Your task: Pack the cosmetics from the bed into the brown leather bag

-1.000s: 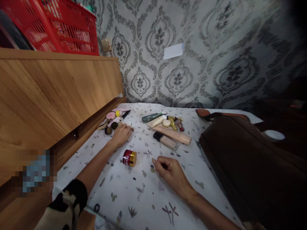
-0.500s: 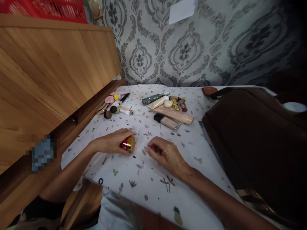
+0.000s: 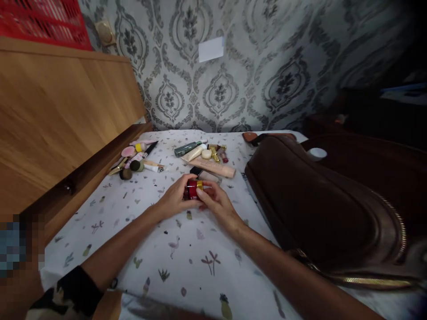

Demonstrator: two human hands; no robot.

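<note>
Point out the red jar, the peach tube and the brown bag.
Red jar (image 3: 192,190): head view, on the red side below its gold lid.
Peach tube (image 3: 214,167): head view, midway along its body.
Brown bag (image 3: 308,195): head view, on its broad dark side.

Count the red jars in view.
1: the glossy red round jar with gold lid, left hand around its body, right hand at its lid. No others show.

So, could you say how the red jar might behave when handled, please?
The red jar looks rigid, so it probably won't give between the left hand and right hand. Its shiny gold lid may be slippery, and its rounded side suggests it could roll if pushed.
</note>
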